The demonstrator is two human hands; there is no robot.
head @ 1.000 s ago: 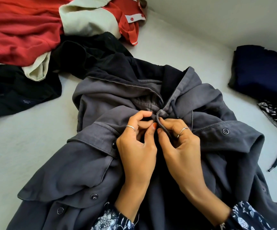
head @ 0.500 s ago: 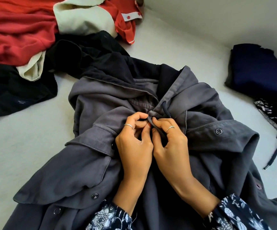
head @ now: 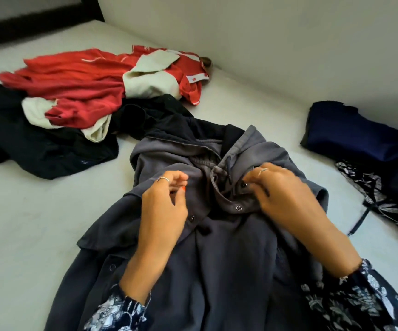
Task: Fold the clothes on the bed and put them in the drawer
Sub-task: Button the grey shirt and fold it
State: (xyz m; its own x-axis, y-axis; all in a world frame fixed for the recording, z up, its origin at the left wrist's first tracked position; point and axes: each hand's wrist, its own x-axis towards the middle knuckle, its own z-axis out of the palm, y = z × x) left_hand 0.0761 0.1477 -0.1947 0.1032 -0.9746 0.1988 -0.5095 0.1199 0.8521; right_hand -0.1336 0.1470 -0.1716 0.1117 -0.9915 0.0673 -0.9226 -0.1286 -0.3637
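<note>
A dark grey jacket (head: 229,259) with snap buttons lies spread on the white bed (head: 38,223) in front of me, its collar and hood pointing away. My left hand (head: 164,211) hovers over the jacket's left shoulder flap, its fingers loosely curled with no fabric seen between them. My right hand (head: 286,199), slightly blurred, grips the right edge of the collar beside a snap. The collar front lies parted between the two hands.
A heap of red and cream clothes (head: 85,87) lies over a black garment (head: 38,144) at the far left. Folded navy clothes (head: 350,134) and a dark floral garment (head: 372,187) sit at the right by the wall (head: 265,32).
My hands, which were pinching the collar snap together at the middle, have moved apart. The collar front has come apart. The view has tilted up and shows more of the bed.
</note>
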